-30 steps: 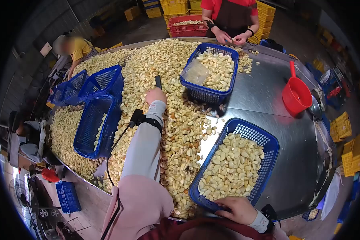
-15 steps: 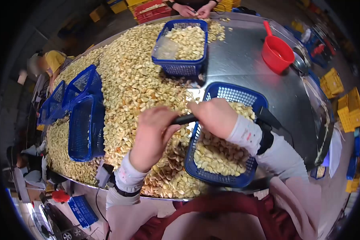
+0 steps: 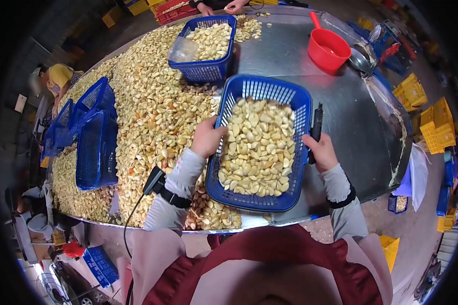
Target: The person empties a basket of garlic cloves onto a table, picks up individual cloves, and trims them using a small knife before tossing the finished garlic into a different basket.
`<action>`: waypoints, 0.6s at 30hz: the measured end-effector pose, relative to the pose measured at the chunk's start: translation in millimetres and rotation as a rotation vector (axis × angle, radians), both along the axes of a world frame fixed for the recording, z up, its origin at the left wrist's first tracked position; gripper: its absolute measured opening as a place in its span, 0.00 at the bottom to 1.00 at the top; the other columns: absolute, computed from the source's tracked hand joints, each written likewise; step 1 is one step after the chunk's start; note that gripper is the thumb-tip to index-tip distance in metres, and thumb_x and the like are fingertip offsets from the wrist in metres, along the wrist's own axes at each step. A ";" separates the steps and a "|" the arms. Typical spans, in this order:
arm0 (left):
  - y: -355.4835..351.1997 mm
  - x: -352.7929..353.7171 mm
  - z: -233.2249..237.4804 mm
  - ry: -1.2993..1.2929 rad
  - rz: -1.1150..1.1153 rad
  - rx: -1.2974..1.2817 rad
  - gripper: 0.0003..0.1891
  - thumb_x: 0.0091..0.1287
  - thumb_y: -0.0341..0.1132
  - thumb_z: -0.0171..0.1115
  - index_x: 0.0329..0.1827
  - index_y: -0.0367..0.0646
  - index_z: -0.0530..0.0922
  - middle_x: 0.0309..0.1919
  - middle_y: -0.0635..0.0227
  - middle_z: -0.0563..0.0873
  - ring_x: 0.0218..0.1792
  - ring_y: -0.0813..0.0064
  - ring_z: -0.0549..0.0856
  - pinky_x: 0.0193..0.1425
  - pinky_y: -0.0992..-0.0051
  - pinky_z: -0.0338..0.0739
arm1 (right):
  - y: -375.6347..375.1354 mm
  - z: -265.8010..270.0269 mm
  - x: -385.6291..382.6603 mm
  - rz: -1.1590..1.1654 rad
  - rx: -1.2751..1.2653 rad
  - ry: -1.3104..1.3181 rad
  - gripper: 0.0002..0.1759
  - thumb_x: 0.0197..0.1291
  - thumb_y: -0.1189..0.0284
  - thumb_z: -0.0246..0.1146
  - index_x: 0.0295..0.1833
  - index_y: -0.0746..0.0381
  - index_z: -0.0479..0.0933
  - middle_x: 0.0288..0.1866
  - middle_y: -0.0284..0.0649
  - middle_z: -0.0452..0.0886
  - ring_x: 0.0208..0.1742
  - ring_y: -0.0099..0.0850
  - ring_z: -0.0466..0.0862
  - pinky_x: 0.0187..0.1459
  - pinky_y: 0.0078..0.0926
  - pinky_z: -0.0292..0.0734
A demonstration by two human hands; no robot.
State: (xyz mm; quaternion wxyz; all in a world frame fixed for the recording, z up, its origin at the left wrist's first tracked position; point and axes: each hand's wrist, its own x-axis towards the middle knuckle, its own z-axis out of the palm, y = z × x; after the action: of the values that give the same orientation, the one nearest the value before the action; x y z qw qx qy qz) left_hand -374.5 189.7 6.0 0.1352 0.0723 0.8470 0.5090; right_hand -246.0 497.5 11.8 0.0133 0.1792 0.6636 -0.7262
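A blue plastic basket point(image 3: 262, 89) full of peeled garlic cloves point(image 3: 257, 147) sits in front of me on the metal table point(image 3: 351, 117). My left hand point(image 3: 207, 137) grips its left rim. My right hand point(image 3: 320, 151) holds its right rim and also has a black-handled knife point(image 3: 316, 123) pinned against that rim, pointing away from me. Both wrists wear black bands, and a cable runs from the left one.
A big heap of garlic cloves point(image 3: 152, 107) covers the table's left half. A second filled blue basket point(image 3: 206, 48) stands farther back, with empty blue baskets point(image 3: 94, 147) at left and a red scoop point(image 3: 328, 48) at right. Other people's hands work at the far edge; yellow crates stand at right.
My left hand drew back from the heap and passed the knife to my right hand. Both hands have since moved to the basket's rims, and the view has tilted down.
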 end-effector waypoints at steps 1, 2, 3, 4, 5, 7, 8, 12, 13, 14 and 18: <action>0.9 18.1 13.0 0.036 0.083 0.132 0.10 0.56 0.33 0.63 0.35 0.35 0.80 0.20 0.65 0.80 0.21 0.75 0.76 0.30 0.73 0.72 | -0.6 8.7 6.8 0.012 0.020 0.082 0.15 0.61 0.67 0.66 0.47 0.68 0.78 0.37 0.33 0.83 0.31 0.18 0.79 0.32 0.20 0.75; 2.4 33.5 28.8 0.014 0.140 0.229 0.09 0.55 0.30 0.64 0.36 0.35 0.80 0.20 0.65 0.79 0.21 0.76 0.76 0.29 0.75 0.71 | 0.1 17.9 11.8 0.023 0.043 0.167 0.15 0.60 0.68 0.66 0.47 0.68 0.78 0.37 0.33 0.83 0.33 0.18 0.79 0.36 0.21 0.75; 0.7 44.9 34.6 0.011 0.146 0.224 0.09 0.55 0.30 0.64 0.36 0.35 0.80 0.20 0.65 0.79 0.21 0.76 0.76 0.29 0.75 0.71 | 0.0 27.1 16.7 0.027 0.038 0.163 0.15 0.60 0.68 0.66 0.47 0.68 0.78 0.37 0.33 0.83 0.33 0.18 0.79 0.36 0.21 0.75; -1.9 53.1 38.5 0.203 0.154 0.200 0.08 0.55 0.29 0.65 0.36 0.35 0.79 0.20 0.66 0.78 0.21 0.76 0.76 0.28 0.75 0.70 | -1.7 36.6 20.9 0.067 0.141 0.214 0.14 0.60 0.69 0.67 0.45 0.68 0.78 0.38 0.32 0.82 0.35 0.19 0.78 0.37 0.21 0.74; -4.2 58.9 39.5 0.395 0.160 0.174 0.08 0.55 0.29 0.66 0.35 0.36 0.79 0.21 0.66 0.78 0.21 0.76 0.75 0.28 0.75 0.70 | -3.0 40.5 22.5 0.105 0.244 0.265 0.13 0.59 0.70 0.68 0.44 0.68 0.78 0.38 0.31 0.81 0.36 0.20 0.77 0.39 0.21 0.74; -6.5 65.4 32.9 0.618 0.168 0.161 0.07 0.54 0.29 0.66 0.34 0.37 0.78 0.22 0.64 0.78 0.21 0.70 0.76 0.27 0.73 0.69 | 2.2 35.3 20.8 0.141 0.350 0.303 0.13 0.56 0.73 0.69 0.43 0.68 0.77 0.37 0.31 0.80 0.37 0.21 0.76 0.40 0.21 0.73; -9.4 67.6 27.2 0.771 0.153 0.105 0.06 0.54 0.28 0.65 0.34 0.38 0.78 0.24 0.62 0.78 0.21 0.66 0.76 0.27 0.72 0.70 | 2.6 33.8 18.5 0.165 0.459 0.362 0.14 0.55 0.73 0.70 0.43 0.68 0.76 0.36 0.32 0.79 0.36 0.21 0.75 0.39 0.22 0.73; -18.6 69.8 9.1 1.065 0.153 -0.023 0.06 0.56 0.28 0.63 0.35 0.37 0.79 0.27 0.57 0.81 0.24 0.57 0.80 0.28 0.68 0.73 | -4.0 9.3 6.1 0.100 0.513 0.490 0.16 0.49 0.76 0.74 0.41 0.66 0.76 0.32 0.32 0.77 0.31 0.21 0.72 0.34 0.23 0.71; -19.3 70.5 0.2 1.120 0.173 -0.048 0.06 0.56 0.29 0.62 0.36 0.37 0.79 0.27 0.57 0.82 0.24 0.56 0.81 0.29 0.67 0.73 | -5.6 7.1 7.9 0.081 0.518 0.526 0.16 0.48 0.77 0.74 0.40 0.66 0.76 0.31 0.32 0.76 0.30 0.21 0.72 0.33 0.24 0.70; -20.0 70.3 -8.7 1.165 0.158 -0.008 0.06 0.57 0.29 0.62 0.36 0.37 0.79 0.28 0.57 0.83 0.26 0.57 0.82 0.29 0.67 0.74 | -5.4 4.3 10.9 0.095 0.584 0.493 0.17 0.46 0.78 0.74 0.41 0.67 0.76 0.32 0.36 0.77 0.30 0.26 0.75 0.34 0.24 0.71; -35.4 81.7 -36.1 0.864 0.204 0.014 0.07 0.57 0.29 0.63 0.37 0.39 0.80 0.30 0.56 0.84 0.30 0.55 0.84 0.36 0.67 0.77 | -11.8 3.6 2.8 0.144 0.753 0.614 0.20 0.44 0.78 0.75 0.45 0.68 0.78 0.34 0.42 0.77 0.34 0.36 0.78 0.38 0.24 0.74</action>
State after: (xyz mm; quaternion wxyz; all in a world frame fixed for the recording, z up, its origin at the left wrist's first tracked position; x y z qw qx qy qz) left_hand -292.8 154.3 -30.0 -0.2829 0.1954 0.8251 0.4483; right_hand -243.1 485.6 15.4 -0.1985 -0.0969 0.8641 -0.4523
